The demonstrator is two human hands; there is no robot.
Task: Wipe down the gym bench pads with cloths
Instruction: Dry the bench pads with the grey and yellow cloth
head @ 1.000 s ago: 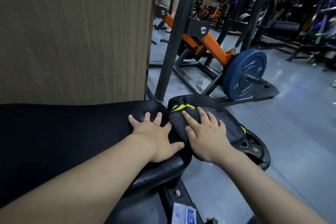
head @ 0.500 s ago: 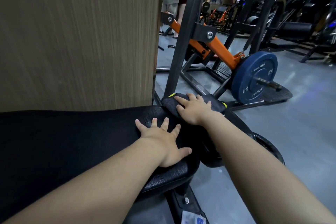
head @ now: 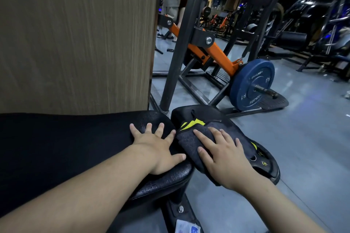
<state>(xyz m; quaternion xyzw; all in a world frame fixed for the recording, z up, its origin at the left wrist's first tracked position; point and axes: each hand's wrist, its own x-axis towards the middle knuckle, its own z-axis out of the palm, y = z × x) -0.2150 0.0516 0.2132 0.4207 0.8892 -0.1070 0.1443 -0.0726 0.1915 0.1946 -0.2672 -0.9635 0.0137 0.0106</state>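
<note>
Both hands flat, fingers spread (left hand (head: 161, 149), right hand (head: 225, 159)), forearms extended.

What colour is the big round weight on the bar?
Dark blue weight plate, seen in the head view.

Dark grey cloth (head: 191, 142) with yellow-green marking is lying crumpled on the small black pad (head: 200, 113), just beside the long black pad (head: 75, 147).
</note>
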